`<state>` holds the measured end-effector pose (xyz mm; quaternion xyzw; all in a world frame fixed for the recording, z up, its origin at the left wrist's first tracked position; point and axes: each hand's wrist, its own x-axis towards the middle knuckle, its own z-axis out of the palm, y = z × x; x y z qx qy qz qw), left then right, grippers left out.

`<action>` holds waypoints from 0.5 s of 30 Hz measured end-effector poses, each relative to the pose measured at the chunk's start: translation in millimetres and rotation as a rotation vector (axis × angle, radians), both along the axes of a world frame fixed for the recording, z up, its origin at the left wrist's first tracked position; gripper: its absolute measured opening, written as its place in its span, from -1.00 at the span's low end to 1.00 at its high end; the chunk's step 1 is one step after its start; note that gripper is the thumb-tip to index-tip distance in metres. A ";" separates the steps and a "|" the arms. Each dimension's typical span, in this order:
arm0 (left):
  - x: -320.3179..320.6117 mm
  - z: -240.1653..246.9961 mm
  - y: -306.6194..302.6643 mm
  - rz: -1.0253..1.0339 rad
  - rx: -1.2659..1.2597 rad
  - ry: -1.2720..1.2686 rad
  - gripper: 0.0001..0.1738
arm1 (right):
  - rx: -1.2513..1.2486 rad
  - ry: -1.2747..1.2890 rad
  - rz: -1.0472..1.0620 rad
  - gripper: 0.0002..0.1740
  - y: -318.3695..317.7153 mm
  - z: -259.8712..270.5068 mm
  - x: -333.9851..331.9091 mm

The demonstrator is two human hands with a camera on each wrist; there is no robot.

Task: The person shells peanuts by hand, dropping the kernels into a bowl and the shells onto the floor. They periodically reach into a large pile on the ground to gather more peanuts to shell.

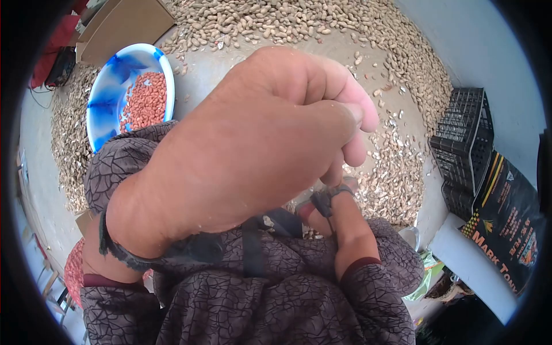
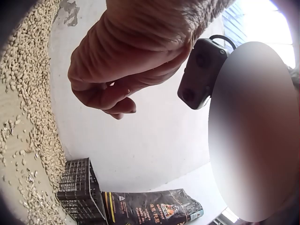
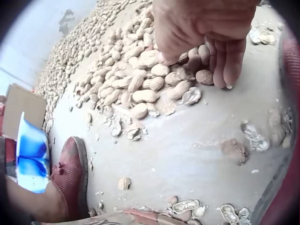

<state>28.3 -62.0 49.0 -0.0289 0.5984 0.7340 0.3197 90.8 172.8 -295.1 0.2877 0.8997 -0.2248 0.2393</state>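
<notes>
Close to the head camera, my left hand (image 1: 247,138) is raised with its fingers curled and the thumb against them. In the left wrist view that hand (image 2: 126,56) hangs before a white wall, and nothing shows in its grasp. Down at the floor, my right hand (image 1: 347,185) is partly hidden behind the left one. The right wrist view has this hand (image 3: 206,28) at the edge of a heap of unshelled peanuts (image 3: 145,96), fingers pointing down and touching the nuts, several of them lying between thumb and fingers.
A blue and white basin (image 1: 103,100) with shelled red peanuts (image 1: 145,100) stands at the left by a cardboard box (image 1: 126,31). More unshelled peanuts (image 1: 276,20) spread along the back. Black crates (image 1: 463,135) and a black printed bag (image 1: 509,224) are on the right. Empty shells (image 3: 255,136) litter the floor.
</notes>
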 end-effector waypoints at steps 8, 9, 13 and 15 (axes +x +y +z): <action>-3.7 0.8 -7.9 -0.038 -0.038 -0.007 -0.78 | -0.024 0.126 0.157 -0.53 -50.3 -12.9 -26.0; -3.4 0.4 -8.7 -0.027 -0.032 0.020 -0.78 | -0.058 0.146 0.186 -0.52 -53.5 -8.9 -28.4; -3.1 1.1 -12.8 0.017 -0.004 0.074 -0.79 | -0.192 0.225 0.301 -0.45 -64.0 4.6 -36.7; -2.8 1.2 -15.8 0.010 -0.015 0.044 -0.80 | -0.170 0.252 0.375 -0.48 -66.3 0.5 -39.4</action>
